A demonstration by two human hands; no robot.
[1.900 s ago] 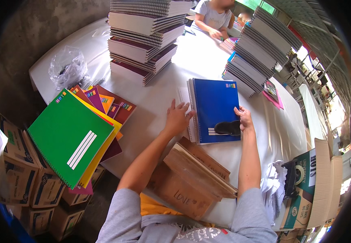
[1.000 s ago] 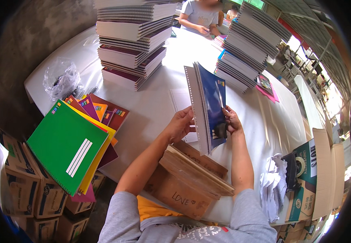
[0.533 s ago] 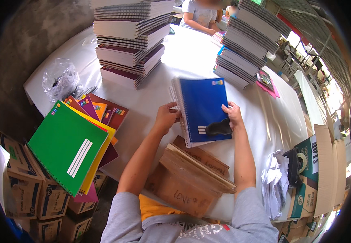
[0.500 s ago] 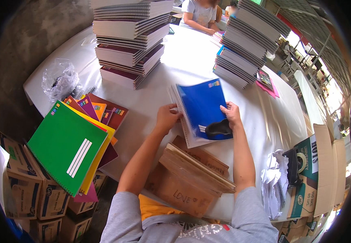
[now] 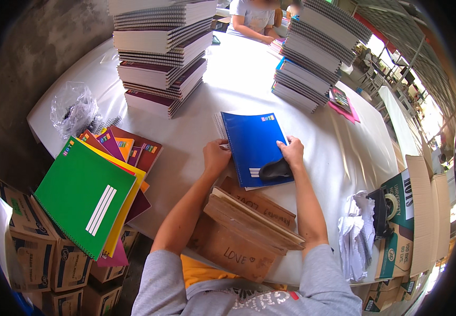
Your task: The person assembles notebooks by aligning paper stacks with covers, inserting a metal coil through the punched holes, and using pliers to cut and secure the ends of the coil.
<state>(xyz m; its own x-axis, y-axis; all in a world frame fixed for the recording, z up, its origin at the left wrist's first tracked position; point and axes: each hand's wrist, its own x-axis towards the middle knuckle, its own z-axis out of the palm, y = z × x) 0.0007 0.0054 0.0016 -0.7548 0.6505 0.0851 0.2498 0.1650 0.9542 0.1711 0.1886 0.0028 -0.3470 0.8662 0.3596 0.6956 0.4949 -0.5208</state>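
A blue spiral notebook (image 5: 251, 142) lies tilted toward me over the white-covered table, its white pages and coil showing along the left edge. My right hand (image 5: 292, 152) grips its right side, thumb on the cover and fingers underneath. At the coil edge, my left hand (image 5: 217, 156) is closed with its fingertips against the pages. A dark, curved black object (image 5: 274, 170) rests over the cover's lower right, beside my right hand; its kind is unclear. Just below the notebook stands a brown wooden stand (image 5: 251, 221) with upright boards, between my forearms.
Tall stacks of spiral notebooks (image 5: 159, 58) (image 5: 317, 52) rise at the far side. Left are a pile topped by a green notebook (image 5: 88, 192), a clear plastic bag (image 5: 74, 108) and cartons (image 5: 30, 258). Right are crumpled white papers (image 5: 355, 234) and an open carton (image 5: 420, 216). Another person (image 5: 251, 20) is across the table.
The blue notebook has come slightly toward me and to the left, turning straighter. Its cover now lies more squarely over the pages. My right hand has shifted left with it.
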